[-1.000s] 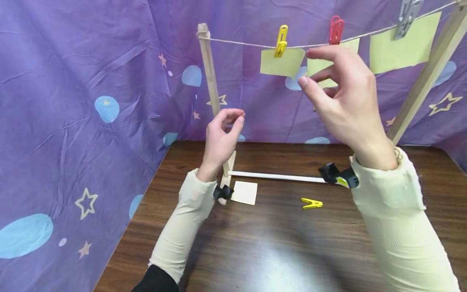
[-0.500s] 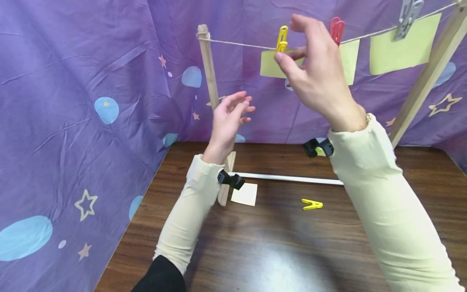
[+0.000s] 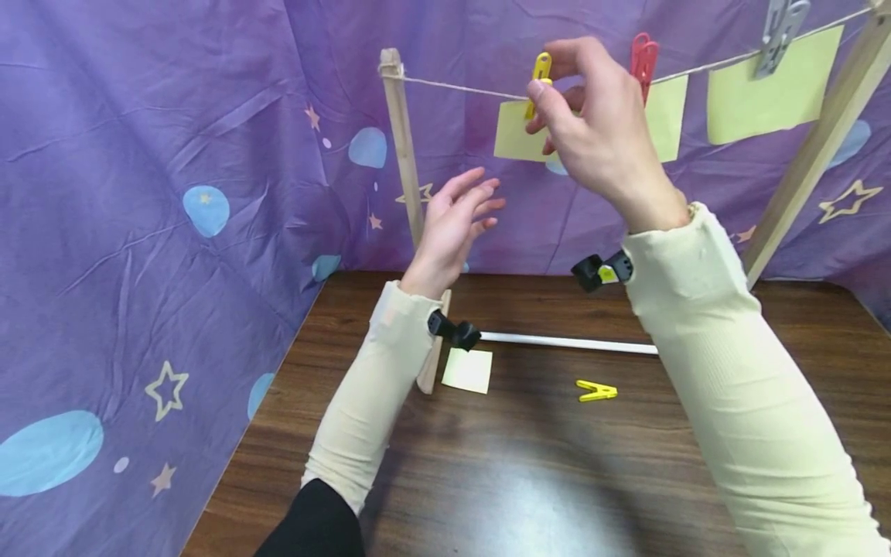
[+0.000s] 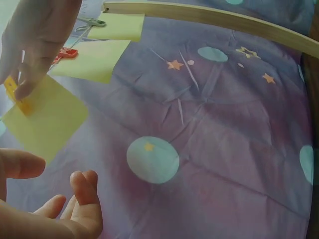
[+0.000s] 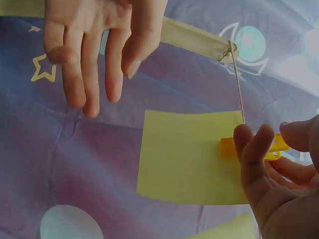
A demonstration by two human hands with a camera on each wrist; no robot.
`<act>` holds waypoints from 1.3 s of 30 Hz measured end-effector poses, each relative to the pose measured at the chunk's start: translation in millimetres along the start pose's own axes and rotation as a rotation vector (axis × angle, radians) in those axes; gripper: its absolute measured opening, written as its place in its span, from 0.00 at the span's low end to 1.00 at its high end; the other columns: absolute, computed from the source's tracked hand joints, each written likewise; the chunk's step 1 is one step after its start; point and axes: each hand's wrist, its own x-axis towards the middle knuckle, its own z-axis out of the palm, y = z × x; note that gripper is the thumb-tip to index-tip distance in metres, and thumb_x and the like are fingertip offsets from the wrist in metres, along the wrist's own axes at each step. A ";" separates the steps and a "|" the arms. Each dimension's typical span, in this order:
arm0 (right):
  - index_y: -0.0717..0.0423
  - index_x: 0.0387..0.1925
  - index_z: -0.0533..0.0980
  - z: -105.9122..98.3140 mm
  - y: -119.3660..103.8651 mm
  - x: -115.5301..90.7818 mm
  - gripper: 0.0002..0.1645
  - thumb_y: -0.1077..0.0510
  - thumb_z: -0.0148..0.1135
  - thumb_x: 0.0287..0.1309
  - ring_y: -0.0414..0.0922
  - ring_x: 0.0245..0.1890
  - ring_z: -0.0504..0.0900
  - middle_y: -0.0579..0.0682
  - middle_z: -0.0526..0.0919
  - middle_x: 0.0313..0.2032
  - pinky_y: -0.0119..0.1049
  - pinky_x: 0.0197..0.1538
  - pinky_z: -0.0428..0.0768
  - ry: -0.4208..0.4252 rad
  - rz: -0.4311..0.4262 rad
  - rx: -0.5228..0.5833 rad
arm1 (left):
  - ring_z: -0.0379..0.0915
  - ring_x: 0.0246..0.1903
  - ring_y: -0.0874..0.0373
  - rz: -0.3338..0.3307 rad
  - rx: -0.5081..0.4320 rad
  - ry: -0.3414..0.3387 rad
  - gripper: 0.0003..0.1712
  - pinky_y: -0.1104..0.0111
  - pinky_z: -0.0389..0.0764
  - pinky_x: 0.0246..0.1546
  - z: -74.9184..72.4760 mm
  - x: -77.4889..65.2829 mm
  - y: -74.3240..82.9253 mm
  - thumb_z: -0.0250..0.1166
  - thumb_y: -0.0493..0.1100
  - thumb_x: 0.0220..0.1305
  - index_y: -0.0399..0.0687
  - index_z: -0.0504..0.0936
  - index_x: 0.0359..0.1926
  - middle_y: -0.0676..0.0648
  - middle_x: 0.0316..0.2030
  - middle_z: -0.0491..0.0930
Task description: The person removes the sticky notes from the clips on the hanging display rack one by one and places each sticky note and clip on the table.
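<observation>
My right hand pinches a yellow clothespin between thumb and fingers. The clothespin clips a yellow paper note to a string; part of the note is hidden behind the hand. In the right wrist view the clothespin's jaw end lies over the edge of the note. My left hand is raised below and left of the note, fingers spread and holding nothing. Its fingertips are a little apart from the note in the left wrist view.
A red clothespin and a grey one hold two more notes to the right. Wooden posts carry the string. On the table lie a loose yellow clothespin, a pale note and a white rod.
My right hand has moved left from before the middle note and taken hold of the hanging yellow clothespin. My left hand has risen rightward, its fingers spreading from a pinch.
</observation>
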 end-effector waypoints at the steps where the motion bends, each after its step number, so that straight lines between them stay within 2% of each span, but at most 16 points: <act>1: 0.58 0.57 0.70 -0.2 0.2 0.3 0.20 0.57 0.56 0.66 0.30 0.22 0.80 0.44 0.77 0.44 0.23 0.22 0.74 -0.001 0.003 0.007 | 0.78 0.37 0.58 -0.005 -0.014 -0.006 0.24 0.73 0.77 0.34 1.5 0.8 -0.1 0.55 0.33 0.68 0.38 0.67 0.65 0.35 0.60 0.74; 5: 0.58 0.55 0.71 -1.9 0.2 1.9 0.18 0.57 0.56 0.66 0.34 0.19 0.80 0.42 0.77 0.42 0.26 0.20 0.73 -0.011 0.030 0.051 | 0.78 0.37 0.58 -0.008 -0.066 -0.046 0.24 0.74 0.76 0.33 8.4 2.7 0.9 0.55 0.33 0.68 0.39 0.66 0.65 0.36 0.59 0.75; 9: 0.60 0.53 0.71 -3.3 -0.9 2.7 0.18 0.57 0.58 0.65 0.36 0.17 0.79 0.43 0.78 0.41 0.26 0.17 0.72 -0.025 0.070 0.115 | 0.79 0.36 0.58 0.007 -0.087 -0.091 0.21 0.73 0.75 0.32 13.5 3.2 2.8 0.55 0.32 0.68 0.37 0.69 0.62 0.43 0.48 0.79; 12: 0.60 0.53 0.73 -3.5 -1.8 2.7 0.18 0.57 0.59 0.64 0.36 0.15 0.79 0.44 0.78 0.39 0.25 0.17 0.72 -0.026 0.090 0.117 | 0.79 0.35 0.58 0.016 -0.096 -0.111 0.14 0.73 0.75 0.31 14.8 3.2 2.8 0.54 0.32 0.69 0.37 0.74 0.53 0.49 0.39 0.78; 15: 0.61 0.51 0.74 -3.0 -2.2 3.0 0.17 0.57 0.60 0.64 0.35 0.14 0.77 0.43 0.79 0.37 0.25 0.16 0.70 -0.017 0.087 0.100 | 0.80 0.33 0.59 0.025 -0.095 -0.117 0.06 0.73 0.74 0.30 14.8 3.1 2.2 0.53 0.32 0.69 0.41 0.76 0.44 0.49 0.35 0.79; 18: 0.60 0.50 0.75 -2.4 -2.3 3.5 0.16 0.57 0.61 0.63 0.34 0.13 0.76 0.41 0.79 0.35 0.25 0.17 0.70 -0.009 0.080 0.087 | 0.80 0.30 0.60 0.026 -0.097 -0.109 0.06 0.74 0.73 0.29 15.1 3.1 1.7 0.54 0.33 0.70 0.45 0.76 0.38 0.49 0.33 0.80; 26: 0.56 0.46 0.78 -2.3 -2.5 3.5 0.16 0.54 0.65 0.60 0.33 0.13 0.75 0.41 0.80 0.37 0.25 0.17 0.68 0.016 0.088 0.036 | 0.80 0.26 0.60 0.036 -0.109 -0.064 0.05 0.75 0.72 0.27 16.0 3.9 2.4 0.56 0.33 0.69 0.44 0.77 0.36 0.49 0.28 0.80; 39: 0.56 0.44 0.80 0.1 -2.5 4.0 0.16 0.51 0.67 0.57 0.31 0.10 0.74 0.39 0.82 0.35 0.25 0.15 0.65 0.090 0.033 -0.030 | 0.79 0.25 0.61 0.043 -0.100 -0.070 0.06 0.74 0.72 0.27 15.4 2.4 2.9 0.56 0.33 0.69 0.46 0.76 0.35 0.51 0.28 0.79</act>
